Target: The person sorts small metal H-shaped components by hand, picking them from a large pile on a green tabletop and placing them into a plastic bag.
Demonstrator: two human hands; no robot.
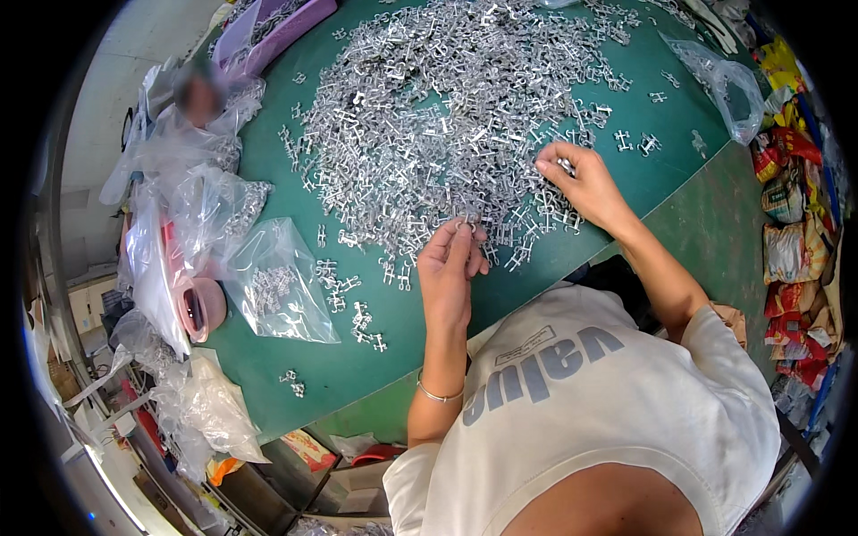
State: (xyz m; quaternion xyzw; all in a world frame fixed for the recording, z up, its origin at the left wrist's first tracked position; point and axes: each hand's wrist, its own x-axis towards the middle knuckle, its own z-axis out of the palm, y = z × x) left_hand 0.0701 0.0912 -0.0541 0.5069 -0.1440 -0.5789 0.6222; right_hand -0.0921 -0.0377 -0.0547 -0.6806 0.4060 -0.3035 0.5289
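A wide heap of small silvery metal clips [402,116] covers much of the green table [268,375]. At the near edge of this heap is my left hand [451,259], its thumb and forefinger pinched on one small metal clip [463,224]. My right hand [583,186] hovers over the right side of the heap. Its thumb and fingertips are drawn together, but whatever they may hold is too small to make out. Some loose clips lie below it.
Left of the heap lies a clear plastic bag [304,304] with clips inside, beside a pink cup [198,308]. A purple basket [277,40] stands at the far left. Another clear bag [719,85] lies at the far right. Colourful packages [791,250] line the right side.
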